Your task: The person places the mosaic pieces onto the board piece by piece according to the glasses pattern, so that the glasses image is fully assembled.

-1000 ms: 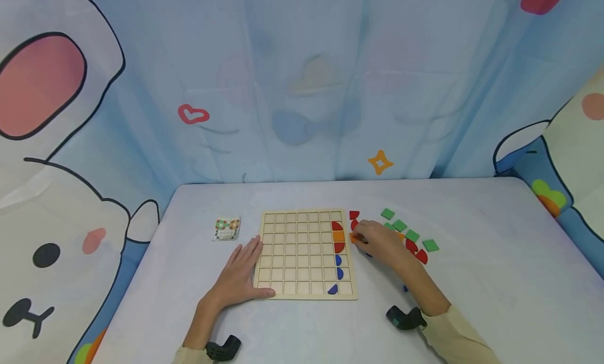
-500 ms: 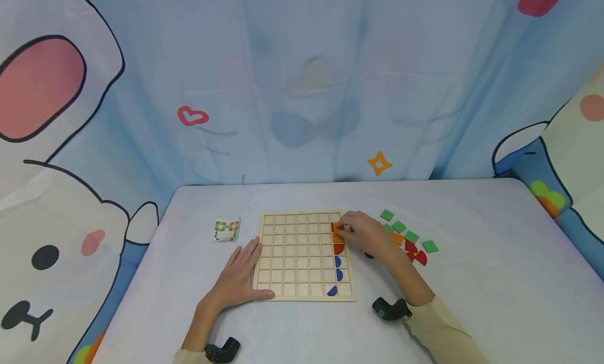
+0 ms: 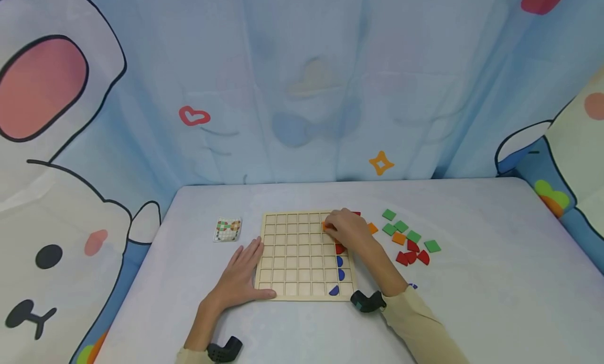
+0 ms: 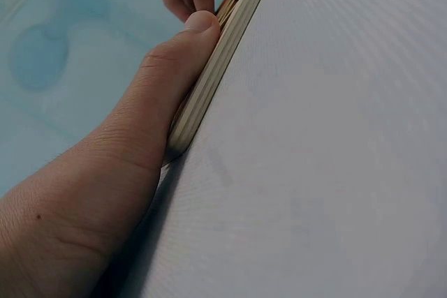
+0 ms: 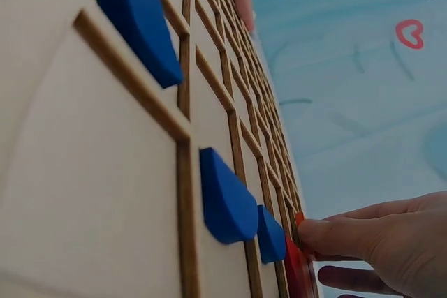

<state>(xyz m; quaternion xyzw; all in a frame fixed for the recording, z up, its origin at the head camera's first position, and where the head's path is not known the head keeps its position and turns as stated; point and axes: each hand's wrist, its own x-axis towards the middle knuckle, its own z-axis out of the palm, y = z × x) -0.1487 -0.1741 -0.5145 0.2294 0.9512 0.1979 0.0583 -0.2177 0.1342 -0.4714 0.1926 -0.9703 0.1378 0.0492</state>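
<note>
A wooden grid board (image 3: 293,261) lies on the table. My left hand (image 3: 239,277) rests along its left side, fingers spread, with the thumb on the near edge. Over the board's upper right part, my right hand (image 3: 346,228) pinches an orange square tile (image 3: 324,226) between thumb and fingertips. Below that hand, a red piece (image 3: 340,248) sits in the right part of the grid. Blue rounded pieces (image 3: 341,274) stand in cells nearer the front, also seen as thick blue blocks (image 5: 227,200) in the right wrist view. Cells under the right hand are hidden.
Right of the board lie several green diamond tiles (image 3: 413,236), orange squares (image 3: 398,238) and red pieces (image 3: 411,257). A small pattern card (image 3: 227,229) lies left of the board. A printed curtain (image 3: 302,91) hangs behind the table.
My right hand has moved left from the loose pieces onto the board, carrying an orange square tile. The left hand has stayed in place.
</note>
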